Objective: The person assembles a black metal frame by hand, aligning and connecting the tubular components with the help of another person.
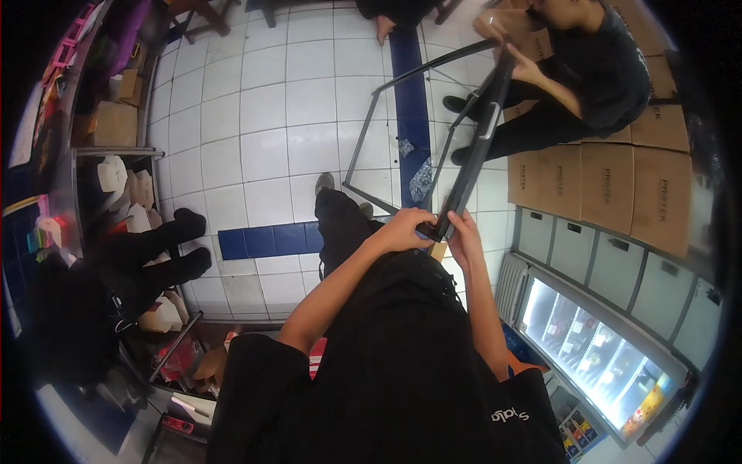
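Observation:
A black jointed frame of long bars slants up from my waist toward a co-worker at the upper right. My left hand grips its near corner, fingers bent around the end. On the other side of that same corner, my right hand is closed on the thick bar, thumb and fingertips against it. Thinner bars spread out to the left over the floor. At the far end, the co-worker's hands hold the frame near its upper corner. My palms partly hide the corner joint.
Stacked cardboard boxes stand on grey lockers at the right, beside a lit glass-door fridge. Another person in black is at the left near cluttered shelves. Crumpled silver-grey scraps lie on the tiled floor.

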The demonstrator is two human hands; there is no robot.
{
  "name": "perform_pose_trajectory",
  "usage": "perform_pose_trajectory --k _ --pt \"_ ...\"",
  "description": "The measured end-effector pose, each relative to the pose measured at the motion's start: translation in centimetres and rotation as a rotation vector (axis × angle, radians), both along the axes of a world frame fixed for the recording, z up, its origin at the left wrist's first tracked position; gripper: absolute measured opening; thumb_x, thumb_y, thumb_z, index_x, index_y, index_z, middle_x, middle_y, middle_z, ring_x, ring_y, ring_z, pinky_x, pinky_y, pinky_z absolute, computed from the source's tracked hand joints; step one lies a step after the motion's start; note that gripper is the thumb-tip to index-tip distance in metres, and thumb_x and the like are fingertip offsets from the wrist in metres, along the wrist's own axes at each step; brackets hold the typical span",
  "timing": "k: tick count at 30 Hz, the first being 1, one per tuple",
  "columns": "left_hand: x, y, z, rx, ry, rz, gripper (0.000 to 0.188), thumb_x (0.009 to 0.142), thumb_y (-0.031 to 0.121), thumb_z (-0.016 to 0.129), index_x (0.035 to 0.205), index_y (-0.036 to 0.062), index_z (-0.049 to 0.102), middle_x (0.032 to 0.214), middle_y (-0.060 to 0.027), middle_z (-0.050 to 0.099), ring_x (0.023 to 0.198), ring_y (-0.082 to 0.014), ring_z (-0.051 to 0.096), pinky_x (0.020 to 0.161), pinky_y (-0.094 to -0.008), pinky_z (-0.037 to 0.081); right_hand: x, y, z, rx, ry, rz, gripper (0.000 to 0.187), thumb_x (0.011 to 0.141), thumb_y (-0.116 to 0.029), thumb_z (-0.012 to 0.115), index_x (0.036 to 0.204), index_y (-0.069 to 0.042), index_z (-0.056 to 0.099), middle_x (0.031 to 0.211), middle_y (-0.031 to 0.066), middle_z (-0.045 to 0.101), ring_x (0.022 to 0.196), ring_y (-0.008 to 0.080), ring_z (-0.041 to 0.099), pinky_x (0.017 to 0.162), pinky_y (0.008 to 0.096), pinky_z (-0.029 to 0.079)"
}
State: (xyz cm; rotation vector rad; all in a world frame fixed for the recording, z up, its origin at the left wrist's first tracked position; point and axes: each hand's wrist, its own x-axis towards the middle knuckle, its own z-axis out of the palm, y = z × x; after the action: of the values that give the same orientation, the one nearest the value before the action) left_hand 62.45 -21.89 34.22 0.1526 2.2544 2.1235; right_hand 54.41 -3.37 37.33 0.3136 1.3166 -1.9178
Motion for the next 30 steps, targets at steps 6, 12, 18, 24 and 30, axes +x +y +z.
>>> perform_pose_trajectory --k 6,12,18,24,30 --pt "0.2 -0.2 0.0 0.010 -0.002 -0.013 0.033 0.070 0.013 0.082 0.096 0.0025 0.064 0.090 -0.0119 0.065 0.088 -0.0298 0.064 0.078 -0.0370 0.050 0.6 -0.5 0.8 0.047 -0.002 -0.045 0.020 0.097 -0.008 0.063 0.116 -0.007 0.059 0.104 0.0032 0.068 0.094 0.0129 0.065 0.088 0.0295 0.051" --pt "0.2 -0.6 -0.3 0.013 -0.002 -0.014 0.030 0.069 0.011 0.081 0.094 0.0033 0.065 0.089 -0.0121 0.065 0.087 -0.0303 0.064 0.079 -0.0373 0.050 0.8 -0.7 1.0 0.113 0.023 -0.015 0.022 0.097 -0.010 0.064 0.118 -0.009 0.060 0.104 0.0015 0.068 0.094 0.0122 0.064 0.088 0.0304 0.050" --pt "0.1 -0.1 -1.7 0.113 0.021 -0.013 0.030 0.069 0.010 0.081 0.092 0.0017 0.065 0.089 -0.0133 0.066 0.085 -0.0309 0.067 0.075 -0.0363 0.051 1.1 -0.5 1.0 0.168 0.032 -0.011 0.023 0.097 -0.015 0.066 0.118 -0.009 0.059 0.107 0.0026 0.069 0.097 0.0124 0.064 0.091 0.0319 0.049" --pt "0.1 -0.1 -2.4 0.115 0.039 0.002 0.030 0.069 0.010 0.081 0.093 0.0017 0.066 0.088 -0.0132 0.067 0.085 -0.0298 0.068 0.075 -0.0355 0.052 1.0 -0.3 1.1 0.207 0.068 0.026 0.020 0.097 -0.018 0.066 0.113 -0.010 0.059 0.104 0.0032 0.069 0.097 0.0127 0.064 0.094 0.0356 0.048" --pt "0.2 0.4 -3.1 0.139 0.064 0.043 0.028 0.068 0.009 0.081 0.092 0.0009 0.068 0.087 -0.0132 0.068 0.084 -0.0295 0.068 0.074 -0.0350 0.053 1.1 -0.5 2.2 0.357 0.036 0.073 0.018 0.097 -0.025 0.067 0.108 -0.012 0.061 0.104 0.0026 0.069 0.099 0.0119 0.062 0.098 0.0399 0.045"
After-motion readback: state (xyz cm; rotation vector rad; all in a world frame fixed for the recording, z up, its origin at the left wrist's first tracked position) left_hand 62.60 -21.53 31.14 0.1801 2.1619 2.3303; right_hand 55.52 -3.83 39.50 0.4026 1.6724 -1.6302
